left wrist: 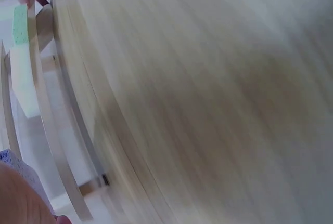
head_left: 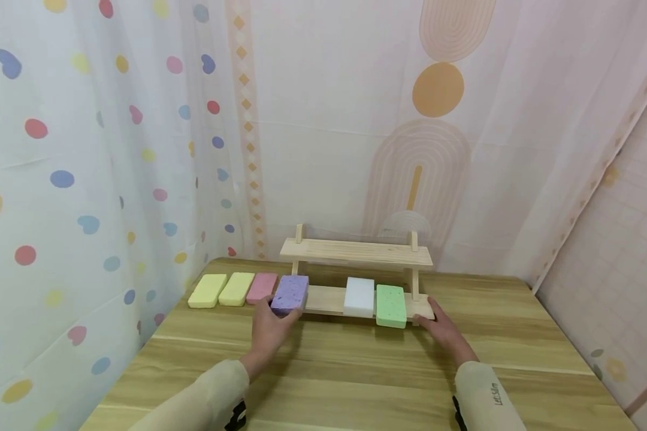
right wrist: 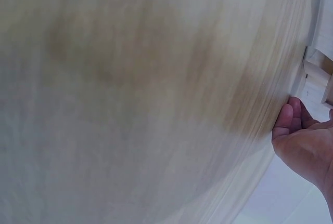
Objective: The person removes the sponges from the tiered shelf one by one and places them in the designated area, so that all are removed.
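Observation:
My left hand (head_left: 271,328) grips a purple sponge (head_left: 291,293) by its lower part, at the left end of the lower board of a two-tier wooden shelf (head_left: 356,250). The sponge's top face leans back. Around the right end of that lower board, my right hand (head_left: 441,326) holds the corner, thumb at the front edge and fingers along the side. Between the hands, a white sponge (head_left: 359,297) and a light green sponge (head_left: 391,306) lean on the lower board. In the left wrist view, only part of the purple sponge (left wrist: 26,171) shows behind the hand.
Left of the shelf, two yellow sponges (head_left: 208,291) and a pink sponge (head_left: 262,288) lie in a row on the wooden table (head_left: 334,377). Patterned curtains (head_left: 323,149) hang behind the table and along its left side.

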`<state>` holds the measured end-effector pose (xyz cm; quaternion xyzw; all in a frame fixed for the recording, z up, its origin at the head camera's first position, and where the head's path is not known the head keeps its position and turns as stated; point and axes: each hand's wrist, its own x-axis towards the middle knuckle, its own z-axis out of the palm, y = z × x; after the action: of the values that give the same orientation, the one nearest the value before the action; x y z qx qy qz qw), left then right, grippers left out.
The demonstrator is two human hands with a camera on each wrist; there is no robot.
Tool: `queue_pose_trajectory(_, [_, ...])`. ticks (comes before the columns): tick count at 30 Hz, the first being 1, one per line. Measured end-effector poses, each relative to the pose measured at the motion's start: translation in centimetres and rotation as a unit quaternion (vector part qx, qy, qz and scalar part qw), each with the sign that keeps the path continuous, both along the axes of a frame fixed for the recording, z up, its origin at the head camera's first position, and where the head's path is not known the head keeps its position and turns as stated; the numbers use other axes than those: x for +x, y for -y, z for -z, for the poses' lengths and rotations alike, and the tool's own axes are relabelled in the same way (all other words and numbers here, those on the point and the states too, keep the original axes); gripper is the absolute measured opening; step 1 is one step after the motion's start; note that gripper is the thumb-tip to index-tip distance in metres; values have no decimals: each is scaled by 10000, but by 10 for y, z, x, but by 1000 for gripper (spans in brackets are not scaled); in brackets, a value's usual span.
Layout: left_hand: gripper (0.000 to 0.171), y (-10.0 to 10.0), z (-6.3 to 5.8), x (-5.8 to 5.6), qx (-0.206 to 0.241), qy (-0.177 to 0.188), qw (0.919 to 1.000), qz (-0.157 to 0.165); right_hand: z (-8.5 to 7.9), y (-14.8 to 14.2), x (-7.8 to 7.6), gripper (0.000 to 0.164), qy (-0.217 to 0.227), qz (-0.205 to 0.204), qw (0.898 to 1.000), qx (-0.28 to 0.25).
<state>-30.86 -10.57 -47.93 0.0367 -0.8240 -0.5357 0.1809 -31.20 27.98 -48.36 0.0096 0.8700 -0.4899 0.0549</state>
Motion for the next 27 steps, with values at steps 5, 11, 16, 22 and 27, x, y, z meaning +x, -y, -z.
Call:
queue_pose_trajectory(5, [67,21,-2,2,28,-183,9998,83,1,1,-2,85,-97,12,9999,59])
queue_pose_trajectory(11, [65,47,-4,-2,58,-231,9997,83,3,-1,-3,85,-14,74,9999,100])
queue_pose_trajectory(16, [65,66,-7,-3,-45,-143,9999,-66,2,-2,-3,87,-87,28,10000,37])
queue_pose_trajectory(22, [66,82,-2,-3,-53,-27,9999,-120,1,-2,-3,86,-173,40,9998,19])
queue_pose_trajectory(27, [65,88,12,4,-99,147,9998,-65,1,-1,-1,82,-72,46,9998,188])
